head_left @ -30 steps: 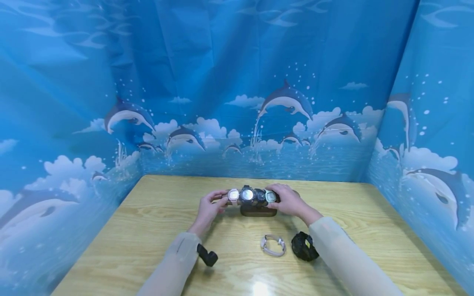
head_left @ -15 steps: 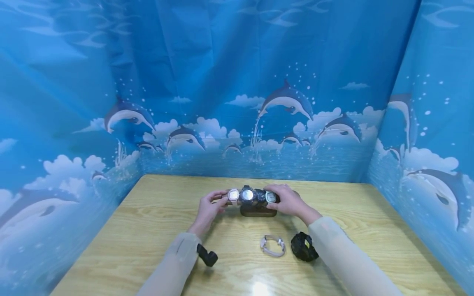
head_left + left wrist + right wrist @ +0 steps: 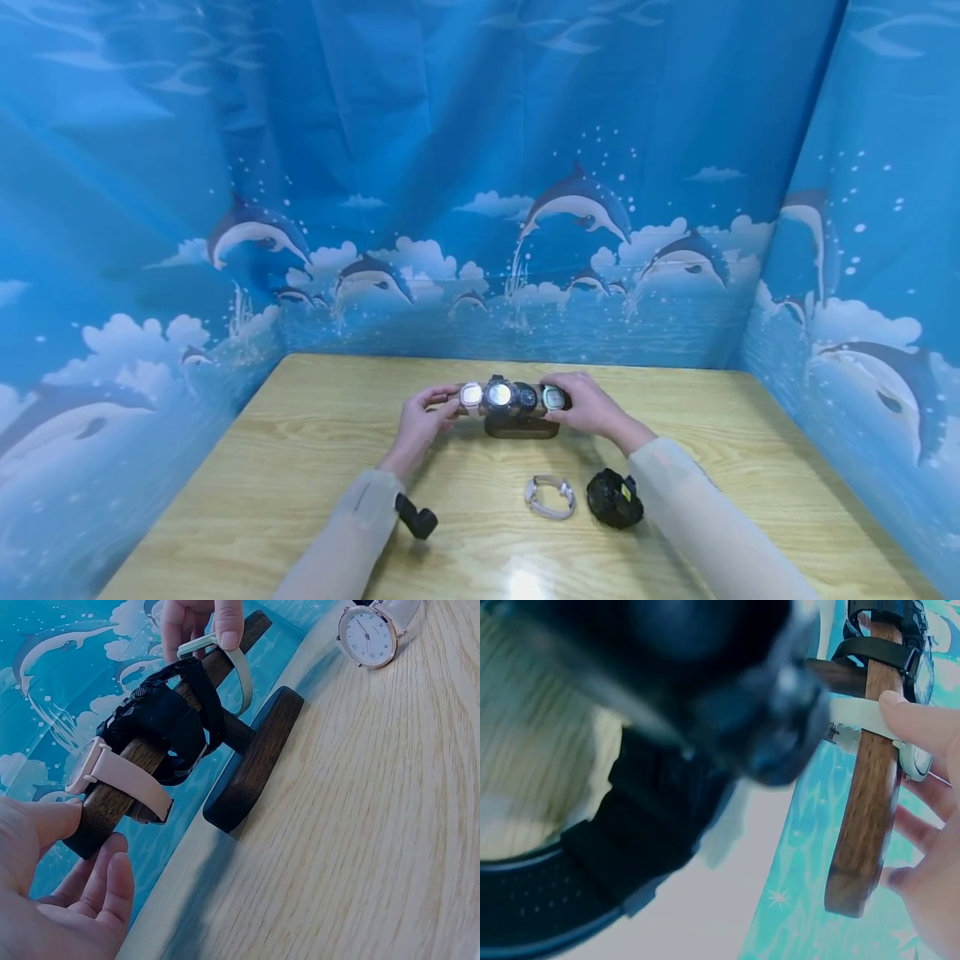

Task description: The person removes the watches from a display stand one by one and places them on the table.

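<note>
A dark wooden T-shaped watch stand [image 3: 521,428] stands on the table with several watches round its bar. My left hand [image 3: 418,423] grips the bar's left end, thumb on one side and fingers beneath. Beside those fingers is a pink-strapped watch [image 3: 131,780], followed by a large black watch [image 3: 498,395] and a smaller black watch [image 3: 527,397]. Toward the other end, my right hand [image 3: 594,406] pinches a pale-strapped watch [image 3: 859,714] that encircles the bar, thumb on its strap. A short length of bare bar shows between it and the nearest black watch.
In front of the stand lies a light-strapped watch [image 3: 532,492] with a white dial, its band looped. A bulky black watch [image 3: 615,499] sits right of it, near my right sleeve. A dolphin-print curtain [image 3: 480,208] hangs behind the wooden table [image 3: 300,483].
My right hand has moved slightly right along the bar with the pale-strapped watch, widening the gap to the black watch. The left hand keeps its grip.
</note>
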Demonstrator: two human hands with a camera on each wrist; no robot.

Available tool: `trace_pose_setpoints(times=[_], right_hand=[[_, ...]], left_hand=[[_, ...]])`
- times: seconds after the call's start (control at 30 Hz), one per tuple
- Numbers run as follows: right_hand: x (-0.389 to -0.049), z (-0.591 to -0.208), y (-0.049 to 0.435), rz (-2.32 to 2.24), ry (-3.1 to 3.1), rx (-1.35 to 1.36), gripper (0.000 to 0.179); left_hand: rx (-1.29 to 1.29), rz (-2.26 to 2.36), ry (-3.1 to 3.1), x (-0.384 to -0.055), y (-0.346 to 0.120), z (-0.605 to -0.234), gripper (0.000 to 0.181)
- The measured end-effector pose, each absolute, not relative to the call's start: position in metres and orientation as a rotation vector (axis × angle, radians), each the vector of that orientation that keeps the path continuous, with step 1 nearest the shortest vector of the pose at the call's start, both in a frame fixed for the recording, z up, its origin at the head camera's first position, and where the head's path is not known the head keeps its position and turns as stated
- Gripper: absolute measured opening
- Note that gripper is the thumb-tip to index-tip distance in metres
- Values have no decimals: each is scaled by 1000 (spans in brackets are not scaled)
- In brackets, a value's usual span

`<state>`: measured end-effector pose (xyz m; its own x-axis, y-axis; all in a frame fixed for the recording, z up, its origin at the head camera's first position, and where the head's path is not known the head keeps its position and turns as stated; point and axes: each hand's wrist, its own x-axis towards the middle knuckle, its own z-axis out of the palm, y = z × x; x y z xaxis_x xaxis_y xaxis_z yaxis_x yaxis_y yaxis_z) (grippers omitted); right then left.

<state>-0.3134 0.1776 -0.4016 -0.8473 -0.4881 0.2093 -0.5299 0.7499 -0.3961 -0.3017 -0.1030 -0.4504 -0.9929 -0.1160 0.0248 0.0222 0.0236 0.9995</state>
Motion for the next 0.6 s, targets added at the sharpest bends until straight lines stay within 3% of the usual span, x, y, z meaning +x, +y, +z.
trace_pose_setpoints(times=[0.6], right_hand=[[-312, -402, 194, 696, -2822, 829, 54]], left_hand=[[99, -2129, -2164, -301, -102, -449, 26]])
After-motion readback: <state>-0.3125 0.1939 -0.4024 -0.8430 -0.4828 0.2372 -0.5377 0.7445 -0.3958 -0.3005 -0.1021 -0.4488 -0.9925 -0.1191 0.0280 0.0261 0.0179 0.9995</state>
